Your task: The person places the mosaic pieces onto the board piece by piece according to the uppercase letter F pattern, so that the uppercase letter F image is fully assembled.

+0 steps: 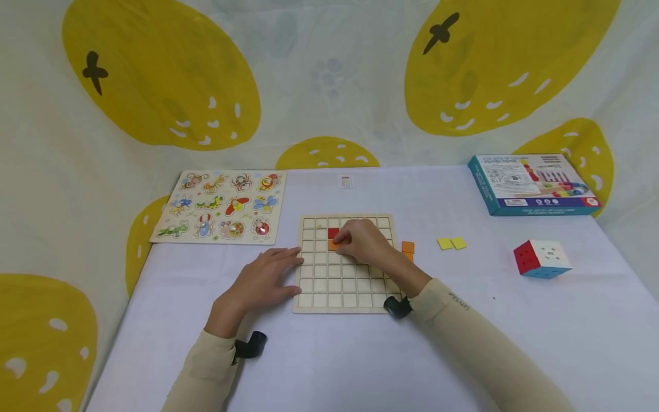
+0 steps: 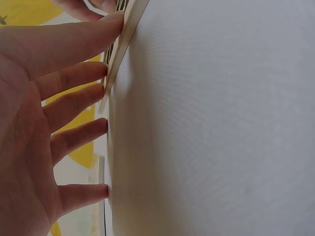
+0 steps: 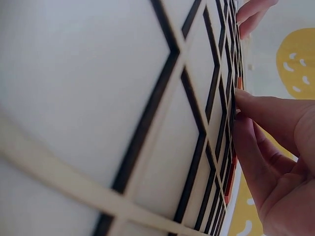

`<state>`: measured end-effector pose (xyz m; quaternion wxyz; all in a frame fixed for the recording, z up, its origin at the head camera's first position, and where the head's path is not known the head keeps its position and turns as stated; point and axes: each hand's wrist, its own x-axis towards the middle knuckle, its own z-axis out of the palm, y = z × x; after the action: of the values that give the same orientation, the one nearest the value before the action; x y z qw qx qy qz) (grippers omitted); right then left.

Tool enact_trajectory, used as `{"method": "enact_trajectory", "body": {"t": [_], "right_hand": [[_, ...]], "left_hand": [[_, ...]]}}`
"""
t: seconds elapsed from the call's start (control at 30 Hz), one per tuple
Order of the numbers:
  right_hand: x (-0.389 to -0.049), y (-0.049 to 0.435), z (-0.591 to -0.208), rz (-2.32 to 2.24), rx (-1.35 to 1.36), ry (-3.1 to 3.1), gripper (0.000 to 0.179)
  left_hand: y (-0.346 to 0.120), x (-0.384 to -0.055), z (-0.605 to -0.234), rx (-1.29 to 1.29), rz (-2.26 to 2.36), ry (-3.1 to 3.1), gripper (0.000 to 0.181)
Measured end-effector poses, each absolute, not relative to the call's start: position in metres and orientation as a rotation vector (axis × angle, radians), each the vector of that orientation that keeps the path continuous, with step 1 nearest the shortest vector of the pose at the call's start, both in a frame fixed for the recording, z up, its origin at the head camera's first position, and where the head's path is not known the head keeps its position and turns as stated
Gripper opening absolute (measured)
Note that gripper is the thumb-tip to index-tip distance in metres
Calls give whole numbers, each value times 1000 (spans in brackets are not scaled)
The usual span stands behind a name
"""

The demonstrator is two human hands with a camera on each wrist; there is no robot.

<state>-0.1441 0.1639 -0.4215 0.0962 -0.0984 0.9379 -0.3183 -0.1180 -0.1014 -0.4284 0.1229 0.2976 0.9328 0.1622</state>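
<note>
A wooden grid board lies on the table. A red square tile sits in one of its upper cells, and directly below it is an orange square tile. My right hand reaches over the board and pinches the orange tile by its right side with thumb and forefinger. In the right wrist view, the fingertips are right at the board's surface. My left hand rests beside the board with its fingers spread, thumb and fingertips against the left edge, as the left wrist view also shows.
More orange tiles lie right of the board, partly behind my forearm, with two yellow tiles farther right. An insect puzzle board, a small card, a boxed game and a puzzle cube stand around.
</note>
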Motion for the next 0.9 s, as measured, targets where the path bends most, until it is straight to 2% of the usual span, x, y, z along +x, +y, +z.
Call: {"method": "enact_trajectory", "body": {"t": [0.5, 0.9], "right_hand": [[-141, 168, -419, -1040, -282, 2695, 21], [-132, 203, -400, -1128, -193, 2673, 36]], "left_hand": [[-102, -117, -428, 865, 464, 2723, 63], [-102, -117, -428, 878, 463, 2732, 64]]}}
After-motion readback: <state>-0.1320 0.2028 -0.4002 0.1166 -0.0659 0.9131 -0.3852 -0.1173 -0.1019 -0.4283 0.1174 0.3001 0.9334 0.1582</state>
